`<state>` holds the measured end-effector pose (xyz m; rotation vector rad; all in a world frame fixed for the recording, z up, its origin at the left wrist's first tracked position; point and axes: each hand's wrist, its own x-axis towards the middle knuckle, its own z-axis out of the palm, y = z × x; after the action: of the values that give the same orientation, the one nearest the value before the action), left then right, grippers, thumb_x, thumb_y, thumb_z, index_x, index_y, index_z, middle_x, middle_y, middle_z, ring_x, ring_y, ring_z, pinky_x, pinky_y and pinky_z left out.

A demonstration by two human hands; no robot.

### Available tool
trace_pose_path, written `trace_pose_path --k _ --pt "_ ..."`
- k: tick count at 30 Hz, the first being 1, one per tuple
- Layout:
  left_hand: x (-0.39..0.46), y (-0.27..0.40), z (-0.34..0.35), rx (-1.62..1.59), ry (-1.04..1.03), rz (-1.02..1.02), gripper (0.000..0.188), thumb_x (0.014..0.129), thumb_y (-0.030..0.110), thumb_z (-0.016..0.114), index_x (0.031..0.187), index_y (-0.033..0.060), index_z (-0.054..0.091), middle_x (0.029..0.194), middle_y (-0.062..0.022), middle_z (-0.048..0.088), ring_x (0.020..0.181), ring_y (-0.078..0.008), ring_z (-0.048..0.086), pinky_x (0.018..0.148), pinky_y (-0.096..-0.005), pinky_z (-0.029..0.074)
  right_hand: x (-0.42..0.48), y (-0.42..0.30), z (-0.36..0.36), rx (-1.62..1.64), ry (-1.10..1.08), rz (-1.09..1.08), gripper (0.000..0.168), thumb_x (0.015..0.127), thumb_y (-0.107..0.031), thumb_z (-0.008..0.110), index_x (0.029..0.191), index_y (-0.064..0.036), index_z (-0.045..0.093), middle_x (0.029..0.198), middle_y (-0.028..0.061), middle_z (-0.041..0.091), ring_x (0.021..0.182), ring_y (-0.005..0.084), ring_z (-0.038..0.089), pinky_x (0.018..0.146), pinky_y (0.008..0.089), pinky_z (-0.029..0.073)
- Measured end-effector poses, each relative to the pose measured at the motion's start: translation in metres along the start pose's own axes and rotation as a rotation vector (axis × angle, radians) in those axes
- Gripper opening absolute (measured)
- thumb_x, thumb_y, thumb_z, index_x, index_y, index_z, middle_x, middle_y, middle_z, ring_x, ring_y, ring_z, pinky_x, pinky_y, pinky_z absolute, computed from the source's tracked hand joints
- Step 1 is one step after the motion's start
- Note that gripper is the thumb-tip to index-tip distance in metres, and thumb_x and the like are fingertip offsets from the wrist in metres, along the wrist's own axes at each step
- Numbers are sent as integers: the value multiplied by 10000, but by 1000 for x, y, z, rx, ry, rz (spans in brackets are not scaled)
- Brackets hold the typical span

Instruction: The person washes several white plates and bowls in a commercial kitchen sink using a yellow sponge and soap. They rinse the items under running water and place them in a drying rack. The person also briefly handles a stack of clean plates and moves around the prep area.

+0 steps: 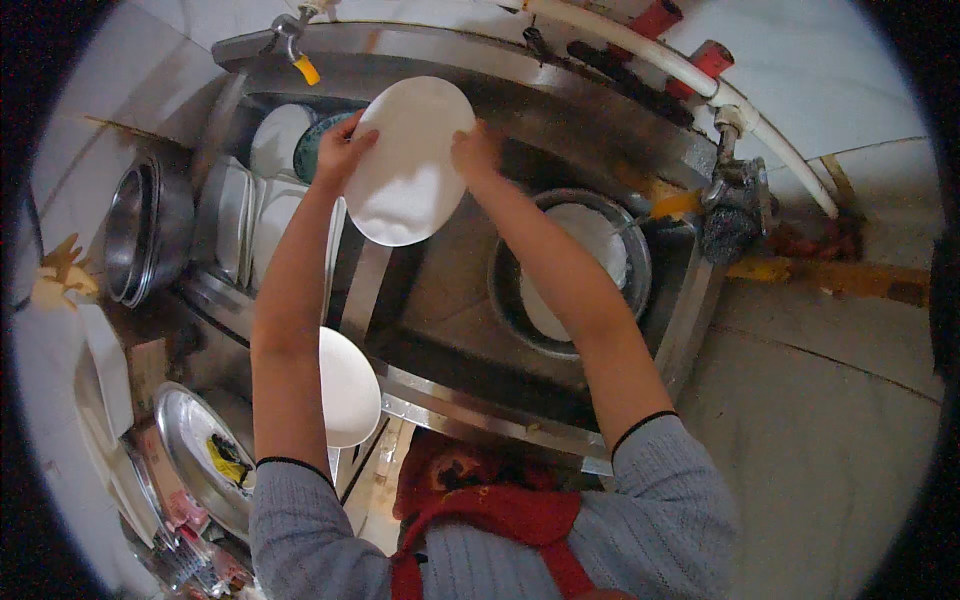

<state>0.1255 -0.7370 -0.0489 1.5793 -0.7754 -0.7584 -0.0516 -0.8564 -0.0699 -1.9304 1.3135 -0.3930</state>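
Both hands hold a white oval plate (409, 169), tilted up over the divider between two stainless steel sink basins. My left hand (345, 150) grips its left edge, thumb on the near face. On the opposite edge is my right hand (474, 154), slightly blurred. Below and left, in the left basin, stand several white dishes (274, 232) on edge, with a green plate (306, 150) and a round white plate (279, 139) behind them. In the right basin (442, 300), a round metal bowl (495, 277) contains whitish, foamy-looking contents, partly hidden by my right forearm.
A tap with a yellow spout (306, 69) hangs over the left basin; another yellow-ended tap (675, 205) reaches the metal bowl. Stacked metal pots (139, 232) stand at left. Another white plate (349, 390) lies by the sink's front edge. An oval metal tray (184, 435) sits lower left.
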Motion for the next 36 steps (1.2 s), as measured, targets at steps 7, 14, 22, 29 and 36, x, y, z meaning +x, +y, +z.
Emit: trace_pose_path --k 7,14,22,29,36 --pt "19 -45 -20 115 -8 -33 418 803 98 677 1199 11 578 1038 -92 645 866 -140 611 744 -269 495 -14 38 3 182 178 -280 452 775 -178 615 1191 -29 521 1160 211 490 1038 347 498 915 414 417" --pt "-31 33 57 886 520 770 305 736 89 697 1023 53 600 950 -119 604 883 -301 563 813 -397 440 -87 302 -54 125 415 20 409 721 -44 680 1113 -16 567 1075 181 544 1040 337 517 886 422 430" --pt "-189 -158 259 797 -398 33 599 753 216 657 1240 -42 422 1177 -261 496 1073 -391 511 912 -452 419 -133 412 -43 -407 180 88 226 766 -94 632 957 15 580 963 209 600 923 398 569 797 484 453" --pt "-200 -160 280 547 -376 -482 918 688 313 729 1368 -71 247 1349 -263 374 1288 -411 320 1062 -456 288 -180 295 -119 14 184 -34 194 780 -26 621 966 -23 565 935 178 613 869 370 580 732 434 471" --pt "-144 21 231 683 -274 840 631 669 219 737 1250 103 519 1244 -164 517 1138 -356 479 966 -429 394 -192 217 -170 -383 315 -614 290 736 -42 552 1004 -105 645 887 59 619 825 285 566 742 405 478"
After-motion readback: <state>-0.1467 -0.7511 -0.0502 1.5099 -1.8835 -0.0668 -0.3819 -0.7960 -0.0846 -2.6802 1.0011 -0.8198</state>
